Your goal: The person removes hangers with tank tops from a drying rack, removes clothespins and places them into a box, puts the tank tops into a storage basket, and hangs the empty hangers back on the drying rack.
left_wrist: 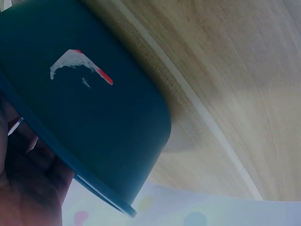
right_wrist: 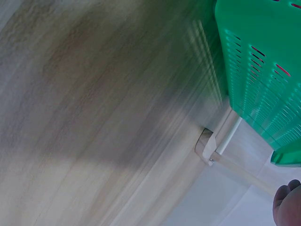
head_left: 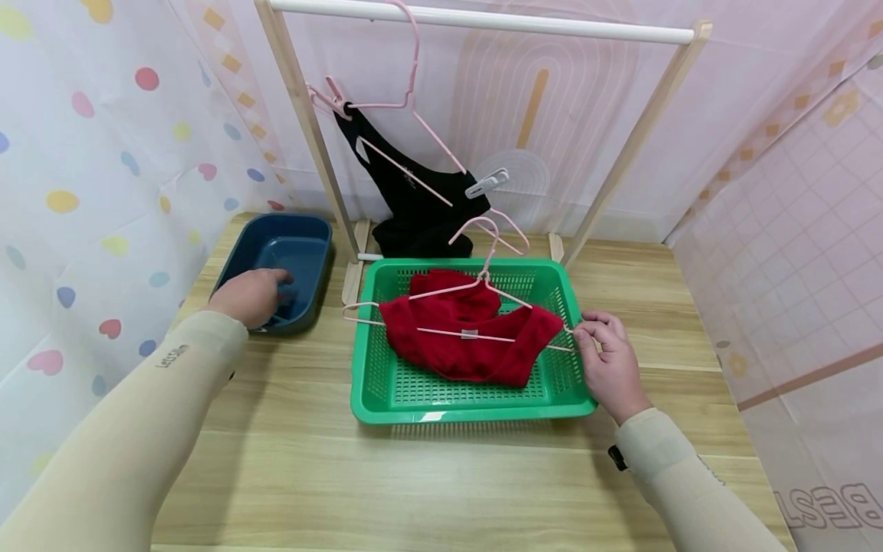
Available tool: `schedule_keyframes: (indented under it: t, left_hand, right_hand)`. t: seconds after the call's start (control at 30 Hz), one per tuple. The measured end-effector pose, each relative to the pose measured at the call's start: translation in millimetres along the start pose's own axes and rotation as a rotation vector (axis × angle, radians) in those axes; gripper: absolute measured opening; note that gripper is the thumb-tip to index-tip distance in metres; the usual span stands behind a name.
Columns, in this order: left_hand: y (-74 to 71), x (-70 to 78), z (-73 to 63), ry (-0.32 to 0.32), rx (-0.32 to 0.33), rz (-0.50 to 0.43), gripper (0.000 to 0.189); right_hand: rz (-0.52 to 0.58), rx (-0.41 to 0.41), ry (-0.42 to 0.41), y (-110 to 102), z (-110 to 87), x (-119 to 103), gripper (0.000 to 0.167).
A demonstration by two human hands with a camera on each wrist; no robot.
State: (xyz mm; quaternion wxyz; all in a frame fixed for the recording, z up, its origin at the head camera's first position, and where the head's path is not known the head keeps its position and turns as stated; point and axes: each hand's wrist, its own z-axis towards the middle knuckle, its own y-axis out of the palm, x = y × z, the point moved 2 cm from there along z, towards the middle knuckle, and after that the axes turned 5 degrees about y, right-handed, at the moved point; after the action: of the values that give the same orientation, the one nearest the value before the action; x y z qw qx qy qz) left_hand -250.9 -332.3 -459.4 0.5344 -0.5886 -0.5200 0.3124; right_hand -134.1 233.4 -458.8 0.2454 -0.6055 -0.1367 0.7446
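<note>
Red fabric, a sleeveless garment (head_left: 476,360) on a pink plastic hanger (head_left: 484,276), lies inside a green perforated plastic basket (head_left: 476,416) on the wood-grain bench (head_left: 441,491). At the basket's 3 o'clock, the right hand (head_left: 610,368) pinches the hanger's end between thumb and fingers. Toward 10 o'clock, the left hand (head_left: 251,295) reaches into a dark blue rectangular plastic tub (head_left: 303,261); I cannot tell whether its fingers hold anything. Toward 11 o'clock, a black garment (head_left: 414,211) hangs, a grey clip (head_left: 488,182) at its 3 o'clock edge.
</note>
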Motion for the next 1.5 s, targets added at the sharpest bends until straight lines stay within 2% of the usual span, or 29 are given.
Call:
schedule_keyframes:
  t: [0.2, 0.43, 0.63, 0.87, 1.5]
  left_hand:
    - [1.8, 1.4, -1.3, 0.025, -0.004, 0.015, 0.037]
    - [5.4, 3.3, 0.1, 0.017, 0.016, 0.000, 0.037]
    - [4.7, 8.2, -1.5, 0.013, -0.003, -0.010, 0.038]
    - [9.0, 6.7, 1.5, 0.014, -0.006, -0.015, 0.039]
    - [11.1, 6.8, 4.7, 0.060, -0.040, 0.009, 0.038]
  right_hand:
    - [-0.003, -0.002, 0.015, 0.0, -0.2, -0.2, 0.018]
    - [-0.010, -0.006, 0.018, 0.3, 0.0, 0.2, 0.019]
    - [-0.009, -0.004, 0.015, 0.2, 0.1, 0.3, 0.019]
    - [-0.002, 0.000, 0.007, 0.5, 0.8, 3.1, 0.019]
    - [-0.008, -0.011, 0.019, 0.6, 0.3, 3.2, 0.020]
